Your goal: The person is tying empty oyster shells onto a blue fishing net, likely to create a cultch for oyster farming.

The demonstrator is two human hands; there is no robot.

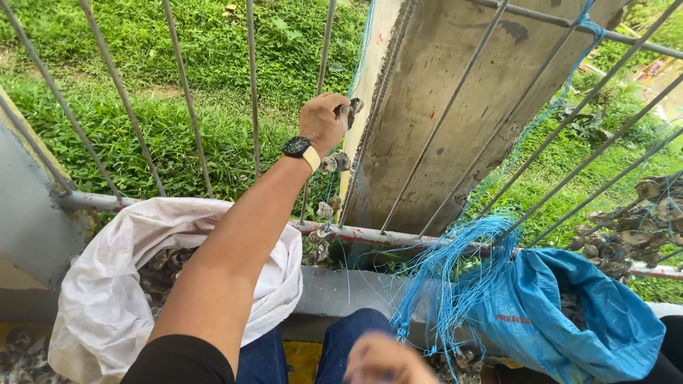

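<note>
At the top of a hanging string of shells, the left hand (324, 119) is raised, and its grip is closed in a pinch on the uppermost oyster shell (353, 107), beside a vertical railing bar (319, 78). A black watch (300, 148) is worn on this wrist. From the pinched shell the shell string (331, 186) is seen to run almost straight down, so its long axis is vertical, with the lower end pointing to the horizontal rail (370, 235). Just right of the string a concrete slab (455, 107) stands. Below the forearm, an open white sack (107, 284) with shells inside is placed. Further right, a bundle of blue twine (455, 277) hangs over a blue bag (583, 313). At the bottom edge the right hand (384, 361) is blurred; whether its grip is closed or spread cannot be told.
</note>
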